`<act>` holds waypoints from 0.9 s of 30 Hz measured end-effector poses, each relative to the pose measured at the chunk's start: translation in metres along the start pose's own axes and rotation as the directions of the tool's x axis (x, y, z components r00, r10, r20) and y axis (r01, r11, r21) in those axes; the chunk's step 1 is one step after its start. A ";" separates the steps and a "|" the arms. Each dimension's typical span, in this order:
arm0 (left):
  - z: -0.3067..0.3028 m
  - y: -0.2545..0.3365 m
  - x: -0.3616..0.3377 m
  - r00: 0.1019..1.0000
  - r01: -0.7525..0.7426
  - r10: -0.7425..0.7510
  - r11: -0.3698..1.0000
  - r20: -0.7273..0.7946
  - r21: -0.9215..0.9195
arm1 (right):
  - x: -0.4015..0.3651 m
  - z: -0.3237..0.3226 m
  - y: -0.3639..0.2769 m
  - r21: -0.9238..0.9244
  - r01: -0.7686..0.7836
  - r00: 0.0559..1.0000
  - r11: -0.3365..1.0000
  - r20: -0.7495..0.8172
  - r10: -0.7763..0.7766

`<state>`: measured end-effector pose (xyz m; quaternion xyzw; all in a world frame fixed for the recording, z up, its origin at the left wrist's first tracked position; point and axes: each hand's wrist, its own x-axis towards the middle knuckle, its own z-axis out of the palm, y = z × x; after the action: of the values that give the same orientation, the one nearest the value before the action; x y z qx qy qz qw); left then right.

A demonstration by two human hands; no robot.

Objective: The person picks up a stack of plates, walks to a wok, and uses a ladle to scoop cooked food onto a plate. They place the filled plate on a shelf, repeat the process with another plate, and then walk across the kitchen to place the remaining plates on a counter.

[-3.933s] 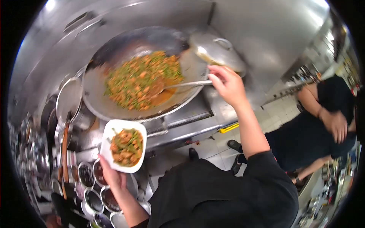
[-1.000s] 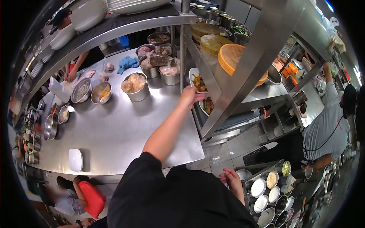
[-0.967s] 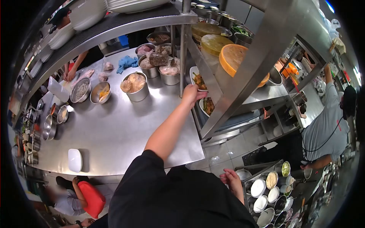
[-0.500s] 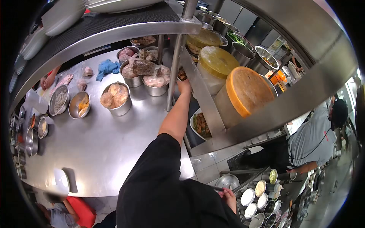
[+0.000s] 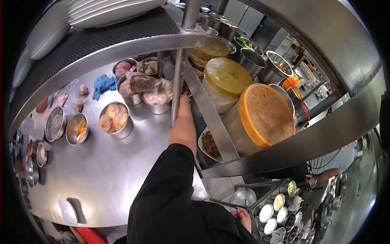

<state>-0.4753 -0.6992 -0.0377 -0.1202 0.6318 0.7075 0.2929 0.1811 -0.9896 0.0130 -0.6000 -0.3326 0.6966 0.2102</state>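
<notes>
My left hand reaches past the upright metal post at the shelf's inner edge. Its fingers are mostly hidden there, so their grip cannot be made out. Just left of it stands a metal pot of bagged pinkish meat, with a bagged brown block resting across the pots. Below and right of my left forearm, a white dish of brown and green food sits under the slanted metal bar. My right hand is low on the right beside a thin metal rail, fingers curled; what they hold, if anything, is hidden.
Large tubs with a yellow lid and an orange-rimmed lid stand to the right. A steel table carries several bowls and a blue cloth. White plates are stacked overhead. Another person's grey shirt shows at right.
My view has shifted. My left hand has moved left and slightly down toward the post, and its fingers are more hidden. My right hand appears slightly lower beside the rail.
</notes>
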 end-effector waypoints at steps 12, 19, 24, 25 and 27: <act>0.018 -0.044 0.076 0.981 -0.090 0.150 0.913 -0.121 0.399 | -0.005 -0.017 0.028 0.100 -0.017 0.999 0.995 -0.029 0.020; -0.019 -0.016 -0.005 0.907 -0.223 0.238 0.971 0.347 -0.083 | 0.002 -0.014 0.036 -0.008 0.048 0.998 0.999 -0.026 -0.049; -0.104 -0.016 -0.187 0.817 0.004 0.156 0.961 0.555 -0.275 | 0.002 -0.020 0.028 -0.059 0.116 0.993 0.991 -0.029 -0.118; -0.122 -0.017 -0.218 0.844 -0.158 0.195 0.981 0.500 -0.116 | -0.003 -0.020 0.025 -0.051 0.093 0.995 0.994 -0.039 -0.095; -0.153 -0.021 -0.284 0.805 -0.391 0.331 0.920 0.492 0.020 | -0.015 -0.025 0.022 -0.038 0.088 0.995 0.995 -0.044 -0.089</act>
<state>-0.2672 -0.9206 0.0720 0.1991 0.5920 0.7182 0.3068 0.2103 -1.0098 0.0058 -0.6040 -0.3663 0.6667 0.2377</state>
